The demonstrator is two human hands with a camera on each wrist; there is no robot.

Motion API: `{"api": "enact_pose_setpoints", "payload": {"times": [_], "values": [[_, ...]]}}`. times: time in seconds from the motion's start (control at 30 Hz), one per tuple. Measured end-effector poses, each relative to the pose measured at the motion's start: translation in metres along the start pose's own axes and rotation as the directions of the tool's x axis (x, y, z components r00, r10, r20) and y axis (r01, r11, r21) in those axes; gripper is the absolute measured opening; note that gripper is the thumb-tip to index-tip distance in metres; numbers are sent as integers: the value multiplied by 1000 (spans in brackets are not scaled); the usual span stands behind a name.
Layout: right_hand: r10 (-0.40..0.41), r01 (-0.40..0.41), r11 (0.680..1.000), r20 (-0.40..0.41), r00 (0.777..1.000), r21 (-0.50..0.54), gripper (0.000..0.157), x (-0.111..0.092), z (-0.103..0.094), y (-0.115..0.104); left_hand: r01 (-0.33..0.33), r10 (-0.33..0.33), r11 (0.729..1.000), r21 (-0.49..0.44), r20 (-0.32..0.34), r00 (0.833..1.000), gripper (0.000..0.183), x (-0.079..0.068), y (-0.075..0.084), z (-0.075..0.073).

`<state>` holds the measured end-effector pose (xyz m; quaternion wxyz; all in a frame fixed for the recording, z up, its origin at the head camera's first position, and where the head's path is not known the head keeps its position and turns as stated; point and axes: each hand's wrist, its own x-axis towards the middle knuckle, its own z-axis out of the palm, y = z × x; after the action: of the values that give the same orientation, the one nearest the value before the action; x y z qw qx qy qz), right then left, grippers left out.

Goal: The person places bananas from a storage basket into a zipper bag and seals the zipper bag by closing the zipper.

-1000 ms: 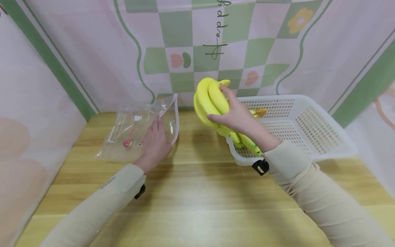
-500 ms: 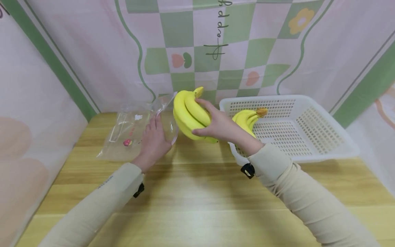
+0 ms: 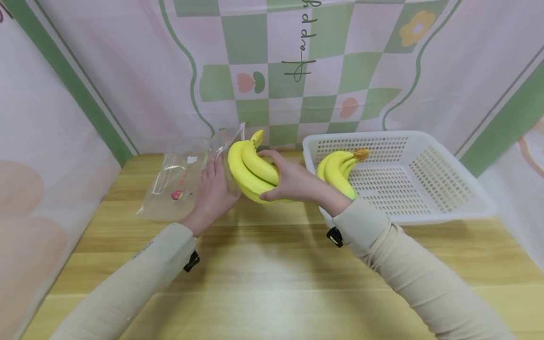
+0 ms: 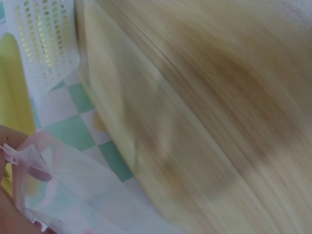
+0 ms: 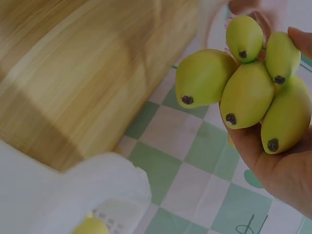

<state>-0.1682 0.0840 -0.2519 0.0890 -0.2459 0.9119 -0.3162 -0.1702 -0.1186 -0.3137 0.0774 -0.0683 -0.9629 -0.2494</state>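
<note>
My right hand (image 3: 293, 179) grips a bunch of yellow bananas (image 3: 250, 170) from its right side, held above the table at the mouth of a clear zip bag (image 3: 170, 184). In the right wrist view, several banana tips (image 5: 248, 92) point toward the camera, with fingers and thumb around the bunch. My left hand (image 3: 212, 191) holds the bag's pinkish zip edge. The left wrist view shows its fingers (image 4: 14, 139) at that rim, and the bag (image 4: 92, 195) hanging open beside them. Whether the bananas touch the bag cannot be told.
A white perforated basket (image 3: 450, 174) stands on the right of the wooden table (image 3: 263, 283). Another banana bunch (image 3: 337, 170) lies at its left end. Behind the table hangs a green-and-white checked cloth (image 3: 284, 80).
My right hand has carried the bananas leftward and lower, from the basket's left edge to the bag's mouth. My left hand stays nearly still at the bag.
</note>
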Motion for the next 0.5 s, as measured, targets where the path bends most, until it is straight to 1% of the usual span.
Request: {"api": "enact_pose_setpoints", "payload": {"times": [0.13,0.27,0.5], "values": [[-21,21,999,15,1000,-44,91,1,5,2,-12,12,999,-36,9,1000,99,-1,3,-1],[-29,30,997,27,999,-68,92,1,7,3,-47,46,998,-50,-8,999,96,-2,4,-1],[-45,50,993,47,998,-105,93,6,8,5,-73,72,994,-76,-20,997,94,-2,4,0]]}}
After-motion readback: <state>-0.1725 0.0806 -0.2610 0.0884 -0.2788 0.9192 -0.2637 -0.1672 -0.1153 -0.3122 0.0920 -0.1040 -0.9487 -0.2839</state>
